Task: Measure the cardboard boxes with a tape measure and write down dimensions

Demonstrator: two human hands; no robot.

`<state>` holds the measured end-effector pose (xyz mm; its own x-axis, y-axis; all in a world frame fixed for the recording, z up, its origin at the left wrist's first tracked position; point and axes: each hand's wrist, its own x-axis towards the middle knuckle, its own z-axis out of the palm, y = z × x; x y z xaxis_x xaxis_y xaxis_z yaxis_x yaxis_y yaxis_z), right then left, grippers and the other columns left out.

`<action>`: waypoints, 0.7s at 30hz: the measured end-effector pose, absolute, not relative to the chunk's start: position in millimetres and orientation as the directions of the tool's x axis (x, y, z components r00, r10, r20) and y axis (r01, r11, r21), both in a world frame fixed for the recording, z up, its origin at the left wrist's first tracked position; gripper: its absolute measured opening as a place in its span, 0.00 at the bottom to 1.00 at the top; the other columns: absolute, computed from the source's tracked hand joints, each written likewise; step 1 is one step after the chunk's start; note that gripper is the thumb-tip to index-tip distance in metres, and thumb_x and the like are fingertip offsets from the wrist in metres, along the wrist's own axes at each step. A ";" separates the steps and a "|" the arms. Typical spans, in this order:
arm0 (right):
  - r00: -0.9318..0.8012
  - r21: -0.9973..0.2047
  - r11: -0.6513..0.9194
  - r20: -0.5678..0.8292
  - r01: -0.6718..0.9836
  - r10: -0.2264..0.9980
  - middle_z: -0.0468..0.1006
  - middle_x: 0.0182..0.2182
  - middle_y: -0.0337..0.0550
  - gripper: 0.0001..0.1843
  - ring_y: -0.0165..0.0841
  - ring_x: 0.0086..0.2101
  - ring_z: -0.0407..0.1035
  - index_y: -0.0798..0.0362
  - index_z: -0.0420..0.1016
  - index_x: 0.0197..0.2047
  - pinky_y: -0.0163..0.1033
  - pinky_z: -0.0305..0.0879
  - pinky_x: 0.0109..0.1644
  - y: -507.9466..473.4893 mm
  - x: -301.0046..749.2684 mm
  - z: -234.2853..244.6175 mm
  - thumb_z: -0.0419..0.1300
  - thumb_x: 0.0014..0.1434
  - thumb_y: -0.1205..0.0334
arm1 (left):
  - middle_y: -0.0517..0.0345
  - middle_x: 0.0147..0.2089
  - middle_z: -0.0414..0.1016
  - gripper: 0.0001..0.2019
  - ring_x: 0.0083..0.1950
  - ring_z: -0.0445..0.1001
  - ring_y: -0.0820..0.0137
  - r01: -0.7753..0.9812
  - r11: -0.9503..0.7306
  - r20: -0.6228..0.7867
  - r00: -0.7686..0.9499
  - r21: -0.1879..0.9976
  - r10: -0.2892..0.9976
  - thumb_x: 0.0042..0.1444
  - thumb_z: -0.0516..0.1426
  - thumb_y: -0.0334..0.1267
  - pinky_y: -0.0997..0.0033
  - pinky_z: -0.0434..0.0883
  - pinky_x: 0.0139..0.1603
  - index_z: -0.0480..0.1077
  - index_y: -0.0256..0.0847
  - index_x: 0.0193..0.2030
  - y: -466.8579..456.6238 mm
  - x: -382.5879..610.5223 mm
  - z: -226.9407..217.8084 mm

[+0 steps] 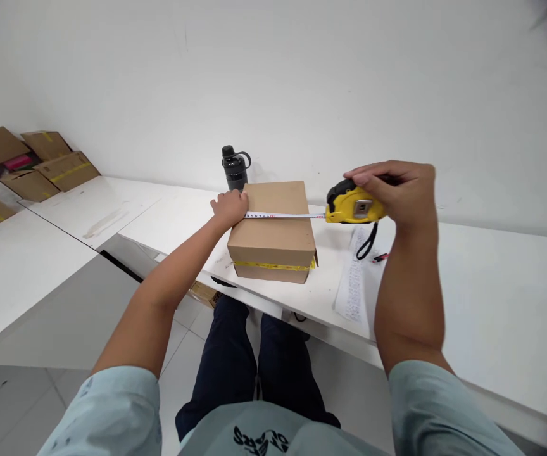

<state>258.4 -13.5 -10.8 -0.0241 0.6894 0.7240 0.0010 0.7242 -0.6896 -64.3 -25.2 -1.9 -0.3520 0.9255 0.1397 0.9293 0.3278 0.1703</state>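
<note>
1. Yellow and black tape measure, head view: yellow body, black upper part, silvery square clip on the side facing the camera, black strap looped below.
2. Position: case held up just beyond the right edge of a brown cardboard box, over the white table.
3. Blade: white, pulled out, running across the box top to its left edge. Dark digits legible near the left end; red marks further along.
4. Right hand: grasping the case, fingers over its top and outer end.
5. Left hand: at the box's left edge, by the blade's end, fingers bent. Cannot tell whether it pinches the blade or only presses there.
6. Box: plain top, yellow tape along the near side, small flap sticking out at the near right corner.
7. Surroundings: dark bottle behind the box; written paper to its right, red and black pen-like object near the strap.
</note>
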 end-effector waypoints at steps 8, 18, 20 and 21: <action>-0.173 -0.730 0.683 0.677 -0.027 0.716 0.88 0.39 0.45 0.20 0.42 0.43 0.83 0.47 0.87 0.33 0.48 0.83 0.49 -1.8 217.0 -19.7 0.77 0.52 0.39 | 0.35 0.69 0.75 0.28 0.72 0.67 0.44 0.946 0.309 0.157 -0.321 0.096 0.934 0.76 0.38 0.46 0.38 0.59 0.72 0.75 0.37 0.61 -29.0 -60.6 -0.2; -0.130 -0.727 0.686 0.681 -0.002 0.721 0.88 0.38 0.44 0.18 0.41 0.42 0.84 0.46 0.86 0.31 0.47 0.83 0.46 -4.8 224.4 -16.1 0.77 0.53 0.40 | 0.35 0.69 0.75 0.30 0.71 0.68 0.45 0.952 0.293 0.120 -0.302 0.089 0.946 0.75 0.36 0.47 0.40 0.60 0.71 0.74 0.36 0.62 -29.3 -60.1 2.3; -0.119 -0.710 0.704 0.699 0.006 0.705 0.88 0.37 0.44 0.17 0.42 0.41 0.84 0.46 0.86 0.31 0.47 0.84 0.46 -7.3 229.2 -14.4 0.76 0.54 0.42 | 0.36 0.68 0.76 0.30 0.71 0.69 0.45 0.954 0.288 0.115 -0.297 0.086 0.948 0.75 0.36 0.47 0.40 0.60 0.71 0.75 0.38 0.62 -28.0 -60.5 2.1; -0.110 -0.706 0.708 0.703 0.015 0.703 0.88 0.37 0.44 0.17 0.42 0.41 0.84 0.46 0.87 0.31 0.47 0.84 0.46 -8.1 232.6 -13.8 0.76 0.54 0.42 | 0.37 0.68 0.77 0.30 0.70 0.69 0.45 0.954 0.288 0.110 -0.296 0.083 0.949 0.75 0.36 0.47 0.40 0.60 0.71 0.75 0.38 0.62 -27.4 -60.4 2.1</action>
<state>232.6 -8.1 -13.8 -0.1105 0.7028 0.7028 0.0149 0.7082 -0.7059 -60.4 -27.4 2.1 -0.2961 0.9488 0.1100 0.9540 0.2880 0.0833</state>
